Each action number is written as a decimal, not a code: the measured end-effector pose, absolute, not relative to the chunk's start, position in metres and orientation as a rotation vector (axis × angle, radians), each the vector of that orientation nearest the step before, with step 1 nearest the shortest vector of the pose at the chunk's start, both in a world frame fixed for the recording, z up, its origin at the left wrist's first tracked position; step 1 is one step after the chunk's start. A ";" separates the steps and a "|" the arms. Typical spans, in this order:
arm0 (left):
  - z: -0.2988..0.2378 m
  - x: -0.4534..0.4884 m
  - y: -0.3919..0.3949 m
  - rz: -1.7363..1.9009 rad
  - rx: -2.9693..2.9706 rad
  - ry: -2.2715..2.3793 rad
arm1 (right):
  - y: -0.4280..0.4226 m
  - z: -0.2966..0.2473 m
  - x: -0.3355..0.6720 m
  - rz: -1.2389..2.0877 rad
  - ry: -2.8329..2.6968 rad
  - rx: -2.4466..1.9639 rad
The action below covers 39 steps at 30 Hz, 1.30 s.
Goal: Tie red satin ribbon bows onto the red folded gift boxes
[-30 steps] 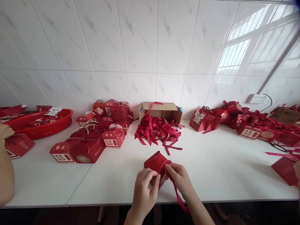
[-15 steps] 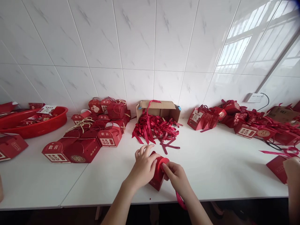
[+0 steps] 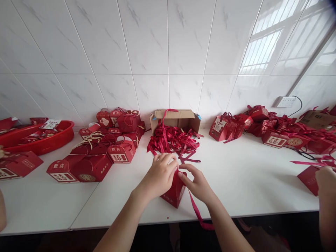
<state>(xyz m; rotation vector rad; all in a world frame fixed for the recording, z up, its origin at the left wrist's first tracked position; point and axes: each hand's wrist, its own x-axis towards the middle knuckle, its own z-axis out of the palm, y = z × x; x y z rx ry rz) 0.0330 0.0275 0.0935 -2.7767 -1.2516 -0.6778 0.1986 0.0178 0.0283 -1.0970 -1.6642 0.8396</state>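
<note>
Between my hands a small red gift box stands on the white table, near its front edge. My left hand grips the box's upper left side, with its fingers curled over the top. From the right, the thumb and fingers of my right hand pinch at the box's top edge. A dark pink ribbon trails from beneath my right hand and drops over the table edge. Its upper end is hidden. Behind the box, many loose ribbons spill from a cardboard box lying on its side.
Finished-looking red boxes with cords are grouped on the left, beside a red basin. More red boxes with ribbons line the wall at right. Another person's hand holds a box at far right.
My right hand has moved up to the box's top, and the round red flap has been folded in out of sight. More ribbon hangs in view. At far left, a box has shifted right.
</note>
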 end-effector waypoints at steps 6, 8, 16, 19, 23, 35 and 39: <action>0.084 0.012 0.017 -1.275 -2.581 -1.545 | 0.029 0.070 0.213 0.941 -1.609 -0.982; 0.058 -0.002 0.015 -1.467 -2.499 -1.797 | 0.029 0.088 0.229 0.922 -1.480 -0.913; -0.007 -0.004 0.004 -1.641 -2.476 -1.936 | 0.036 0.109 0.245 0.916 -1.123 -0.669; -0.007 0.001 0.004 -1.700 -2.423 -1.857 | 0.037 0.089 0.222 1.160 -1.228 -0.719; -0.009 0.000 0.006 -1.943 -2.176 -2.024 | 0.041 0.069 0.197 1.232 -1.432 -0.886; -0.012 0.007 -0.004 -2.267 -1.993 -2.225 | 0.046 0.055 0.173 1.265 -1.981 -1.142; -0.012 0.008 -0.005 -2.275 -2.022 -2.186 | 0.049 0.056 0.172 1.236 -1.972 -1.211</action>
